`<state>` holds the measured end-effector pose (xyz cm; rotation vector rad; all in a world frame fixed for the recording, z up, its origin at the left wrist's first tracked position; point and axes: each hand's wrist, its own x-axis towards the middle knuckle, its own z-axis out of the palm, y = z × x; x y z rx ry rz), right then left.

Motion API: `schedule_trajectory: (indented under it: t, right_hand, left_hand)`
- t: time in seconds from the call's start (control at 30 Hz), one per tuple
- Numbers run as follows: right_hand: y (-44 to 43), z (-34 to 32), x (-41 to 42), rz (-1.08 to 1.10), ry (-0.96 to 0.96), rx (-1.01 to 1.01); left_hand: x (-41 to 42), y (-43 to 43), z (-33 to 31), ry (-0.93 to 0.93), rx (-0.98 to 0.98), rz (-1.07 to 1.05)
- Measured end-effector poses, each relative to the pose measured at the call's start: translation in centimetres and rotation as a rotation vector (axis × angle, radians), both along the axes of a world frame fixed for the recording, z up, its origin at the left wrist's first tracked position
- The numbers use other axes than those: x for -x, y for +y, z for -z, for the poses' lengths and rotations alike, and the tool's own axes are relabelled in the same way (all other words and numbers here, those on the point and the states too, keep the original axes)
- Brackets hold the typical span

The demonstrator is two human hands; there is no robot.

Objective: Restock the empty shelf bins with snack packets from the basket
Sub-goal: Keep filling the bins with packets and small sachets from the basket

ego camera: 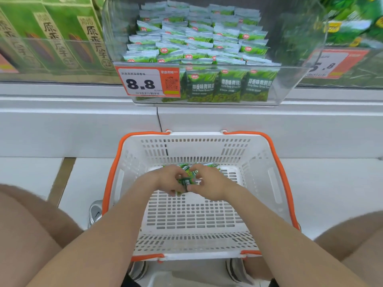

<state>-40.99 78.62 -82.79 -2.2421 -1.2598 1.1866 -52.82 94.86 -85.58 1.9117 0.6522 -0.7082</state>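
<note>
Your bare forearms come in from 7 and 5 o'clock and meet low in the basket. Your left hand (pixel 169 180) and right hand (pixel 209 183) both have their fingers curled round one small bunch of glossy green snack packets (pixel 186 181), pinched between the two hands just above the basket floor. A few loose packets (pixel 211 165) lie beyond your knuckles, at the 12 o'clock end of the floor. They sit in a white slotted plastic basket with an orange rim (pixel 278 162), standing on the pale floor between your knees. At 12 o'clock above it, a clear plastic shelf bin (pixel 294 59) is stacked with matching green packets, its front row upright. An orange-and-white price tag (pixel 148 82) reading 8.8 hangs on the bin's front, toward 9 o'clock. Tall green cartons (pixel 62 38) stand at 10 o'clock. A grey shoe (pixel 95 212) touches the basket at 8 o'clock.
</note>
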Motion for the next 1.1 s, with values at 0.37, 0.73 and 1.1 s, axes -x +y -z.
schedule_trajectory:
  t: [0.37,0.73,1.1]
  right_hand:
    - [-1.1,-1.4,-2.2,0.527,0.339,-0.249]
    - [0.2,-16.7,-0.9,0.233,-0.761,-1.198]
    - [3.1,-29.6,-12.9,0.531,-0.992,-0.752]
  left_hand:
    - [0.1,-1.1,-4.5,-0.243,0.286,-0.387]
    - [-4.5,-2.9,-18.6,-0.655,-0.472,0.005]
    - [-10.3,-2.9,-30.1,-1.129,-0.833,-0.223]
